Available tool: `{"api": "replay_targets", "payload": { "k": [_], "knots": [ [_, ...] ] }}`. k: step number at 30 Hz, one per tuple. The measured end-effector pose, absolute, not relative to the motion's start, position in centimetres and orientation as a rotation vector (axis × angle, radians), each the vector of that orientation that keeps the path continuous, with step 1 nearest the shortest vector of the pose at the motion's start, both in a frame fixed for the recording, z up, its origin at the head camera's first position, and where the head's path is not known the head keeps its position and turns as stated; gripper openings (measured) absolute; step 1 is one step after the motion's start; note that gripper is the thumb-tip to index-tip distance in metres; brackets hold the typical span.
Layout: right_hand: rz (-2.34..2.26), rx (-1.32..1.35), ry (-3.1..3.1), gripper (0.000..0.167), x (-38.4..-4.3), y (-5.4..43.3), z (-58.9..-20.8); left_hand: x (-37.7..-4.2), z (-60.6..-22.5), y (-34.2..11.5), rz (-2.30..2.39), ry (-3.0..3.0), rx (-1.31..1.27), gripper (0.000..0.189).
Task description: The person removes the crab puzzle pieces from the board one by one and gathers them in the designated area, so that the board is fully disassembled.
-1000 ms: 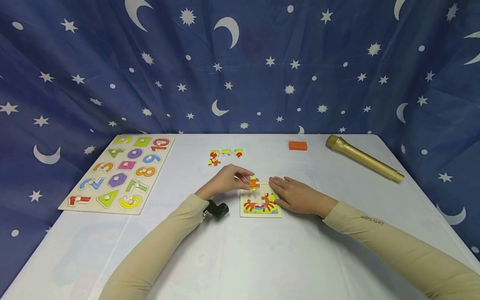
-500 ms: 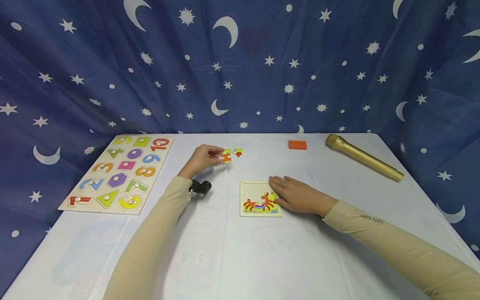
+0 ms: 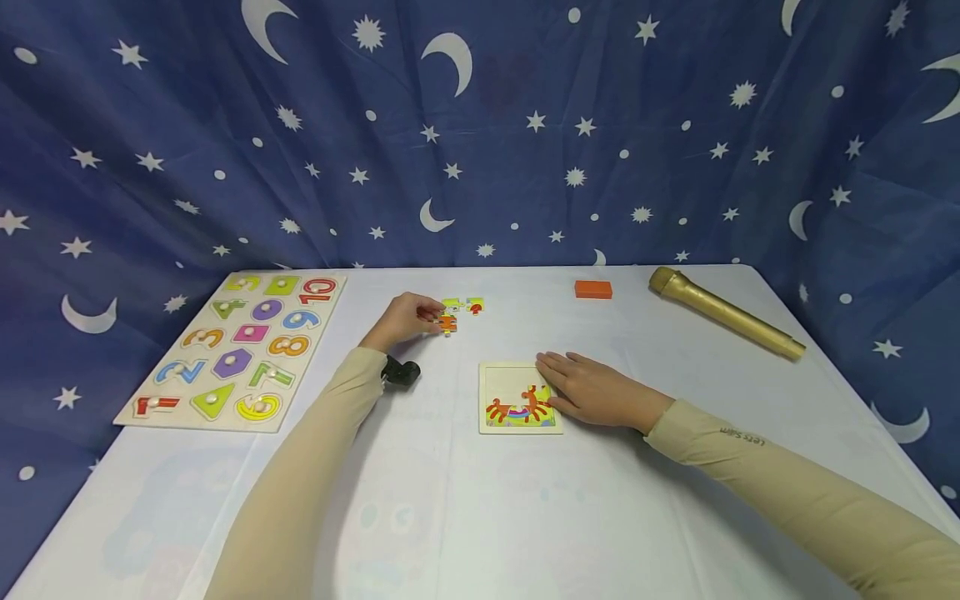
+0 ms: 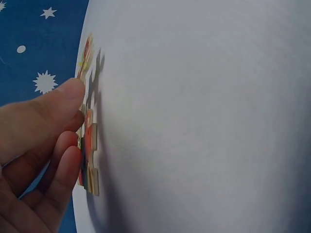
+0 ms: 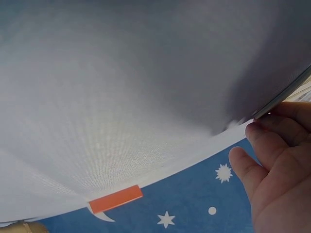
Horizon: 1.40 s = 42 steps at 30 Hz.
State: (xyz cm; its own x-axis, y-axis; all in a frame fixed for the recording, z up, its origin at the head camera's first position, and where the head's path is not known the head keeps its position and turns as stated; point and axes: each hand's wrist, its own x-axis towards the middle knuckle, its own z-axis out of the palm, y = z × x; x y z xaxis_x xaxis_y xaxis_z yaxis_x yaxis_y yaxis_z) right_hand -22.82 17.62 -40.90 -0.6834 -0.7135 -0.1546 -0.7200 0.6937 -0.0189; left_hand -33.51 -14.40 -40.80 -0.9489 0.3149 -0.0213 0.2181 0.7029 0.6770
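Note:
My left hand [image 3: 408, 320] is at the loose puzzle pieces behind the tray and pinches an orange jigsaw piece [image 3: 447, 324] by its edge. In the left wrist view that piece [image 4: 87, 52] sticks out past the thumb, its shadow on the cloth beside it. Several pieces lie close by, among them one with a red shape [image 3: 476, 306]; others are partly hidden behind the hand. My right hand [image 3: 596, 392] rests with extended fingers along the right edge of the square wooden puzzle tray [image 3: 483, 400]. Joined pieces showing orange animal legs [image 3: 519, 410] fill the tray's lower part.
A wooden number-and-shape peg board [image 3: 232, 354] lies at the left. Towards the back are an orange block [image 3: 593, 289] and a gold microphone [image 3: 726, 312]. A starry blue curtain [image 3: 480, 167] hangs behind the white-covered table [image 3: 480, 517].
My left hand has carried the orange piece from above the tray to the loose pieces at the back left, then lowered it slightly. The right hand has stayed at the tray.

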Motion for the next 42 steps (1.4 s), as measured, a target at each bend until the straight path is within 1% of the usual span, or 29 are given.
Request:
{"api": "replay_targets", "payload": {
  "k": [11, 24, 29, 34, 42],
  "knots": [
    [0.071, -1.156, 2.749, 0.064, -22.8, 17.6, -40.8, -34.1, -41.2, -14.0, 1.033, 2.808, 0.459, 0.041],
    [0.075, -1.151, 2.750, 0.064, -22.8, 17.5, -40.9, -34.5, -41.4, -13.8, 1.041, 2.812, 0.418, 0.037],
    [0.075, -1.151, 2.751, 0.064, -22.8, 17.5, -41.0, -34.4, -41.3, -14.0, 1.043, 2.803, 0.432, 0.040],
    [0.073, -1.158, 2.753, 0.064, -22.8, 17.6, -41.0, -33.1, -40.2, -13.5, 1.069, 2.771, 0.522, 0.043],
    [0.066, -1.170, 2.752, 0.063, -22.8, 17.6, -40.8, -29.1, -38.7, -10.3, 1.000, 2.717, 0.772, 0.043]
  ]
}}
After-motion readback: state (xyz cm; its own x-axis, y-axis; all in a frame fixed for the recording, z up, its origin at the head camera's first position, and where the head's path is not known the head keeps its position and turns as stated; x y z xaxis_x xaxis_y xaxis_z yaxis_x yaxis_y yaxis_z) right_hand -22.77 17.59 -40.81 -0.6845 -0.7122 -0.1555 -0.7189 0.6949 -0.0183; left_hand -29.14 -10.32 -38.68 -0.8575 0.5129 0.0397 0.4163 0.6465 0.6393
